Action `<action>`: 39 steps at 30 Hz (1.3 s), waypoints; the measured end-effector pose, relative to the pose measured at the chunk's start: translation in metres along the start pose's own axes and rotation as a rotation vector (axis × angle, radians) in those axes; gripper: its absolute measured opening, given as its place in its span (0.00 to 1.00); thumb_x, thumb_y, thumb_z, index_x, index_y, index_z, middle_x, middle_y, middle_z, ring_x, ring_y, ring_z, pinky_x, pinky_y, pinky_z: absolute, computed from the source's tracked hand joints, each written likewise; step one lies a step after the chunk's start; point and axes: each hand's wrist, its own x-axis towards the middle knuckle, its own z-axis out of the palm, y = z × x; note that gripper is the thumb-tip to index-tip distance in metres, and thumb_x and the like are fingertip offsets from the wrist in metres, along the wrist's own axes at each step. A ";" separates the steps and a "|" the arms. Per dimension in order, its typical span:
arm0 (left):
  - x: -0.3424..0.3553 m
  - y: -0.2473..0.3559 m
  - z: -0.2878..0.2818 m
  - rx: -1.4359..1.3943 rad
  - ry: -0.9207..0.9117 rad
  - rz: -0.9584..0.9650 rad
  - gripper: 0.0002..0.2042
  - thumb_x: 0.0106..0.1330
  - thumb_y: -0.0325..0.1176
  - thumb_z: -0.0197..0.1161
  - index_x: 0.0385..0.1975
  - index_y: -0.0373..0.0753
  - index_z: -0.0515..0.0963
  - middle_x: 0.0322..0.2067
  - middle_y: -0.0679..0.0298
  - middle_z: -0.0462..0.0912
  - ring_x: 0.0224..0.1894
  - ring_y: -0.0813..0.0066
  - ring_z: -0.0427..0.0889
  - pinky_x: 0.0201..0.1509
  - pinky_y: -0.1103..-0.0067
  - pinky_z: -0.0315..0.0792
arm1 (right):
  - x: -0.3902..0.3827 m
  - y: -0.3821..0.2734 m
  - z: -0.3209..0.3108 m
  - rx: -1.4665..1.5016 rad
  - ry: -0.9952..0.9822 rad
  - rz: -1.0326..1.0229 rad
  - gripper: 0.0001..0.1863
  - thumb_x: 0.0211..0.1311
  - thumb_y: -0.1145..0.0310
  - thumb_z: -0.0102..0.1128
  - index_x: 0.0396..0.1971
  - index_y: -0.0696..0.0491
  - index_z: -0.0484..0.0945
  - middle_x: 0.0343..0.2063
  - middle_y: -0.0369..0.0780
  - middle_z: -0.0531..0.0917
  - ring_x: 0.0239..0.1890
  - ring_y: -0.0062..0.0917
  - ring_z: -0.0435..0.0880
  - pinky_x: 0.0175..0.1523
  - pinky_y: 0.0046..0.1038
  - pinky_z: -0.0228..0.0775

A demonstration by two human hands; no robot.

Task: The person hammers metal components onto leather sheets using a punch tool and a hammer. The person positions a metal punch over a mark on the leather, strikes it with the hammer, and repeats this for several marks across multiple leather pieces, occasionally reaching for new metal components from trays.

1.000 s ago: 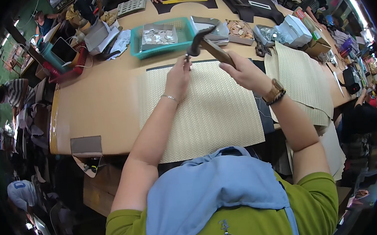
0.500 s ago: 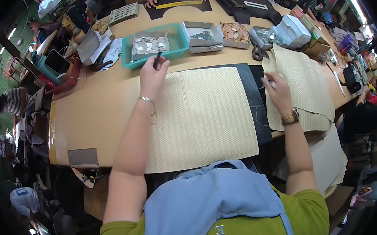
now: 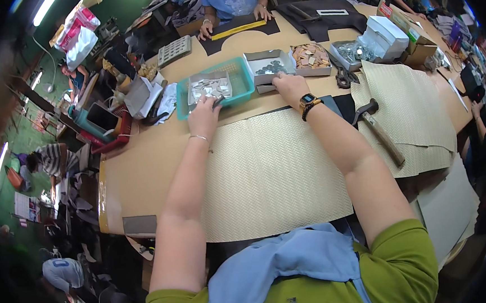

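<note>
My left hand (image 3: 203, 119) is closed around a short dark rod (image 3: 218, 101), at the near rim of a teal plastic basket (image 3: 243, 78). In the basket sits a white box (image 3: 228, 86) of small pale flat pieces. My right hand (image 3: 291, 89) reaches to the front edge of a white cardboard box (image 3: 251, 72) holding grey metal pieces (image 3: 271, 68). Its fingers are curled, and what they grip is hidden. A wooden-handled hammer (image 3: 385, 140) lies on woven cream sheets (image 3: 414, 105) at the right. Before me lies another woven cream sheet (image 3: 273, 177) over a dark sheet.
Beyond stand a box of tan pieces (image 3: 311, 56) and a box of clear bags (image 3: 351, 54). Scissors (image 3: 345, 77) lie near them. A red basket (image 3: 123, 134) stands at left. Across the table, a person's hands (image 3: 206, 29) hold a yellow strip (image 3: 239, 30) on dark material.
My right hand has left the hammer, which now lies on the right-hand sheets, and has moved left and forward to the metal-pieces box. My left hand keeps the dark rod. The view has shifted.
</note>
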 end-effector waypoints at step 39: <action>0.070 0.083 0.016 -0.545 -0.231 -0.234 0.18 0.65 0.34 0.57 0.49 0.30 0.84 0.29 0.51 0.89 0.31 0.66 0.90 0.43 0.71 0.81 | -0.063 0.054 -0.008 0.935 0.304 0.531 0.20 0.71 0.56 0.60 0.41 0.61 0.84 0.27 0.42 0.86 0.29 0.25 0.84 0.38 0.30 0.76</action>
